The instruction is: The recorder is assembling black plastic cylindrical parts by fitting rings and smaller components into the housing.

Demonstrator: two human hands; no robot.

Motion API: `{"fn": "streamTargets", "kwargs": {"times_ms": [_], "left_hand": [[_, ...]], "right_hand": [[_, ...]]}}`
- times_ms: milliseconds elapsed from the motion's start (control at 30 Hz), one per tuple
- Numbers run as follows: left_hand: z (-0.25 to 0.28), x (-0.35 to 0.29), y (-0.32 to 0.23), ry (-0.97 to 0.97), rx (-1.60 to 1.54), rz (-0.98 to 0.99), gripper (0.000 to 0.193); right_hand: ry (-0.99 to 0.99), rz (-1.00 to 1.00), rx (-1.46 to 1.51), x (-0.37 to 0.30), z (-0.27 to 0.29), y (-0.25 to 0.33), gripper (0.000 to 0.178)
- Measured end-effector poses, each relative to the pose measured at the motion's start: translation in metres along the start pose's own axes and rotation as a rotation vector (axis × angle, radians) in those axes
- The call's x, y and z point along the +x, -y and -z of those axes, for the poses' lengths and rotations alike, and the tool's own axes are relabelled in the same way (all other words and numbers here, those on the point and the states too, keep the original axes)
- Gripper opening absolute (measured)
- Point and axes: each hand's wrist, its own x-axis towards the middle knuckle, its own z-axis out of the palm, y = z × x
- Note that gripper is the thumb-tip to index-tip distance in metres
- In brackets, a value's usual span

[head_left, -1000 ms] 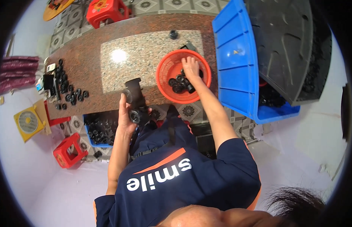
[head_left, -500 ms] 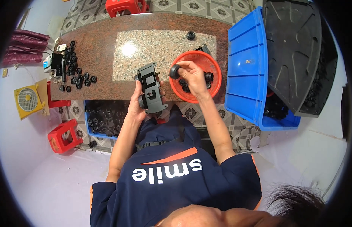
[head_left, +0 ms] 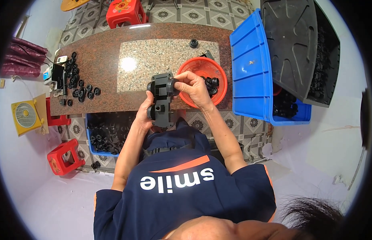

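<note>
My left hand (head_left: 144,112) is closed around the left side of a dark grey plastic toy-car chassis (head_left: 164,114), held above the near edge of the table. Two black wheels sit along the chassis's left side, one upper (head_left: 150,87) and one lower (head_left: 151,112). At its upper right, my right hand (head_left: 196,91) pinches another black wheel (head_left: 172,87) against the side. Just right of that hand, an orange-red plastic basket (head_left: 222,74) holds several more black wheels (head_left: 212,82), partly hidden by the hand.
Loose black wheels (head_left: 90,88) lie at the table's left, with one wheel (head_left: 193,43) farther back. A blue crate (head_left: 252,68) with a black tray (head_left: 290,44) stands at the right. Below the table edge is a blue bin (head_left: 90,140) of black parts; a red stool (head_left: 66,157) stands left.
My right hand has carried the wheel left from over the basket to the chassis's upper right side. The chassis now stands more upright in my left hand. The whole view has shifted slightly.
</note>
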Motion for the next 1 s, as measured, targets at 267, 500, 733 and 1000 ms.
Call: {"fn": "streamTargets", "kwargs": {"times_ms": [267, 500, 733, 1000], "left_hand": [[-0.007, 0.002, 0.001, -0.03, 0.405, -0.026, 0.088], [-0.007, -0.005, -0.001, -0.086, 0.663, -0.137, 0.094], [-0.015, -0.001, 0.02, -0.11, 0.765, -0.278, 0.076], [-0.024, 0.027, 0.036, -0.289, 0.519, -0.094, 0.071]], "right_hand": [[-0.091, 0.024, 0.201, -0.009, -0.008, -0.018, 0.028], [-0.134, 0.246, -0.375, -0.021, -0.02, -0.044, 0.032], [0.076, 0.004, -0.131, -0.026, -0.013, -0.043, 0.069], [-0.088, 0.062, -0.452, 0.039, 0.13, -0.139, 0.039]]}}
